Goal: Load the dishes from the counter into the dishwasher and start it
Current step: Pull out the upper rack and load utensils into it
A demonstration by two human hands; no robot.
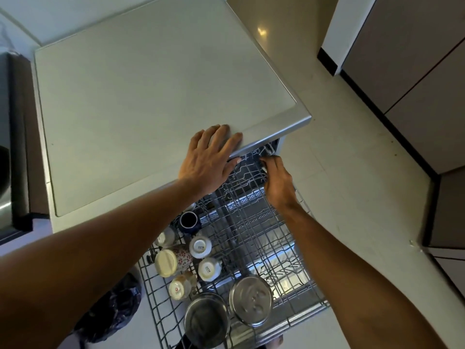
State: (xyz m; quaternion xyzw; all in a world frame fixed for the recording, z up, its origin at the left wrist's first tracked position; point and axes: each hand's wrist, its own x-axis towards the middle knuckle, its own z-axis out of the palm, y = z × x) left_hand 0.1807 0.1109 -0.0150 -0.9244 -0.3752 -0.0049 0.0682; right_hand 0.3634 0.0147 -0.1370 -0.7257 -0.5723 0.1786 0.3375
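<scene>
I look straight down on the grey dishwasher [151, 96], whose wire rack [251, 222] is pulled out toward me. My left hand [208, 159] lies flat on the front edge of the top, fingers straight, thumb tucked under the lip. My right hand [276, 180] reaches into the far right of the rack with its fingers curled round the wire there. Upside down in the rack's left side stand a dark blue mug [188, 220], two white cups [200, 246], a floral mug [173, 259] and a small glass [180, 288]. Two steel bowls [251, 299] sit at the near end.
A black plastic bag [113, 311] lies on the floor left of the rack. A steel appliance [10, 147] adjoins the dishwasher on the left. Brown cabinets [415, 71] line the right wall, with pale tiled floor [352, 172] between them and the dishwasher.
</scene>
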